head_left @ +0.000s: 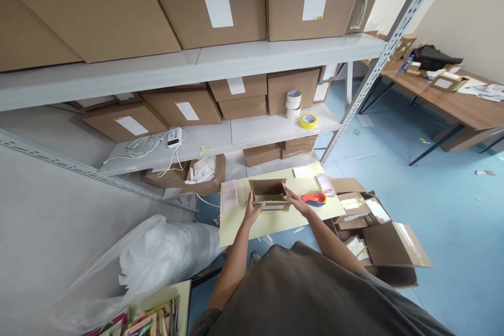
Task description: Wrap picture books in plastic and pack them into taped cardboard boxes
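A small brown cardboard box (271, 207) with its top flaps up stands over the pale yellow table (248, 228); I can see down into it. My left hand (252, 210) grips its left end, the thumb on the near side. At the opposite end, my right hand (295, 201) holds the right wall and flap. Just right of that hand lies a red and blue tape dispenser (315, 199). A flat translucent sheet or bag (230, 195) rests left of the box. Behind it are a white card (302, 171) and a pixelated item (324, 185).
Metal shelving (220, 139) with cartons rises ahead, holding white tape rolls (293, 104), a yellow tape roll (307, 121) and a white power strip (175, 137). Open cartons (396, 244) sit on the floor at right. A large plastic bag (165, 249) bulges at left.
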Demonstrator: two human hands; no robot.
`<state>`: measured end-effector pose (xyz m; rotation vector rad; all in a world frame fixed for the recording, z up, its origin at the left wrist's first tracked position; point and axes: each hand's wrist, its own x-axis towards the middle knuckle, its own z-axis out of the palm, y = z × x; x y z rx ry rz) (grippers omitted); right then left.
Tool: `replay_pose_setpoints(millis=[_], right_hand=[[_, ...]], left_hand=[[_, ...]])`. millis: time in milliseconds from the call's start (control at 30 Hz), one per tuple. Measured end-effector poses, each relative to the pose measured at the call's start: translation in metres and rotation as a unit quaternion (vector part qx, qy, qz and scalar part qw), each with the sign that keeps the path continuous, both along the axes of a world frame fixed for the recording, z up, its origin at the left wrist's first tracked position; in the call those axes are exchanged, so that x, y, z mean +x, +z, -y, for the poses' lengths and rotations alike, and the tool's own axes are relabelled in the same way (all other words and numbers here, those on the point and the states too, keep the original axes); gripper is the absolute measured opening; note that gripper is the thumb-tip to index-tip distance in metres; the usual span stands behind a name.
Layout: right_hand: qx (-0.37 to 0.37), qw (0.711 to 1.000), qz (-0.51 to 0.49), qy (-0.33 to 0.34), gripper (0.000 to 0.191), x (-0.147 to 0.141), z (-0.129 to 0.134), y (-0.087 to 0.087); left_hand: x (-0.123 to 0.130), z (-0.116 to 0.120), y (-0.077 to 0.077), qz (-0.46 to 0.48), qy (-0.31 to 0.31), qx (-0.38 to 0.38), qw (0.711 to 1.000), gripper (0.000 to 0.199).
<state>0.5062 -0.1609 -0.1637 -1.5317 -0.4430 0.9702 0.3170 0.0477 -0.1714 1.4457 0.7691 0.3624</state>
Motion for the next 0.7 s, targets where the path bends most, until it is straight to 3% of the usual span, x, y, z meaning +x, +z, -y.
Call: replay_pose_setpoints(millis=[100,267,467,533,600,700], right_hand=[[0.012,1.0,0.004,0.022,0.088,0.004,0.01,-0.004],[-0.035,0.998,0.036,0.043,0.093,0.011,0.013,-0.018],[-0.041,0.992,0.12,0.007,0.062,0.012,0.001,-0.035],[-0.048,0.988,0.143,-0.03,0.056,0.008,-0.003,-0.041],[-0.064,0.983,0.151,-0.077,0.056,0.003,-0.007,-0.046],[-0.103,0.971,0.16,-0.146,0.058,-0.006,-0.012,-0.052]], left_hand=[[0.001,0.003,-0.009,-0.003,-0.007,0.027,1.0,0.086],[0.004,0.003,-0.016,-0.045,0.018,0.01,0.999,0.069],[0.015,0.007,-0.008,-0.1,0.08,0.098,0.987,0.051],[0.02,0.008,-0.003,-0.139,0.096,0.126,0.977,0.057],[0.025,0.007,0.003,-0.177,0.102,0.163,0.965,0.076],[0.03,-0.002,0.012,-0.223,0.064,0.242,0.942,0.106]])
